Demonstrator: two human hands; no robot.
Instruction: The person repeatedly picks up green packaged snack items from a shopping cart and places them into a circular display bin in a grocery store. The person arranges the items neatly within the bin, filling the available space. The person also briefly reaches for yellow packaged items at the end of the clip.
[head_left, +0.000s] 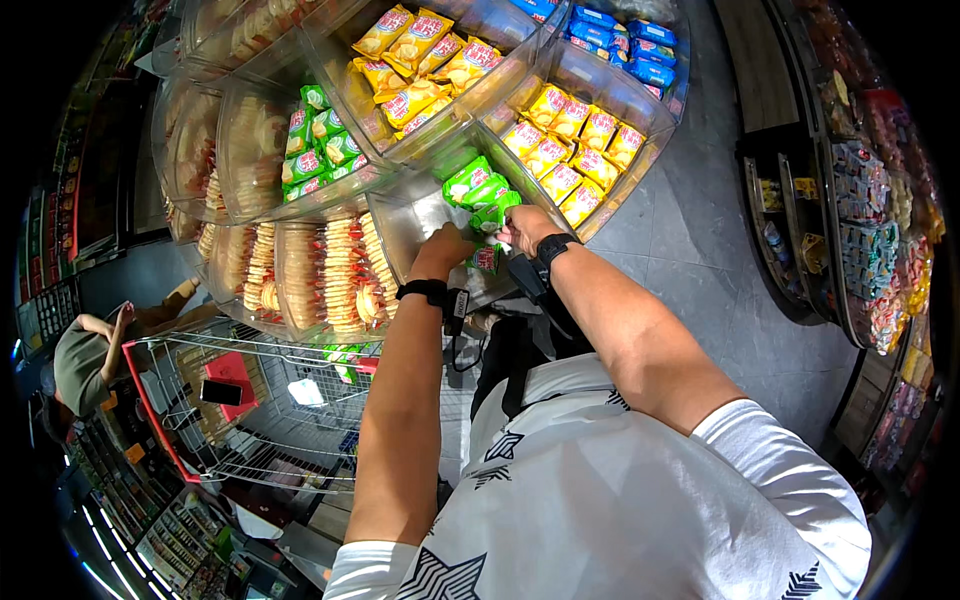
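Both hands reach into a clear plastic bin (409, 214) with a bare bottom on its left side. Green snack packets (471, 180) lie in a short row towards its right wall. My right hand (529, 227) is at the near end of that row, its fingertips against a green packet (495, 213); whether they grip it is unclear. My left hand (444, 251) is lower in the bin with curled fingers, its fingertips close to another green packet (484, 259). The hand itself hides what its fingers do. Each wrist wears a black strap with a small device.
Neighbouring bins hold yellow packets (586, 154), blue packets (649, 56), more green packets (315, 146) and stacked round crackers (341, 270). A wire shopping cart (262, 461) carrying a phone (221, 392) stands at left. Another person (86, 360) is beyond it. Stocked shelves (862, 225) line the right.
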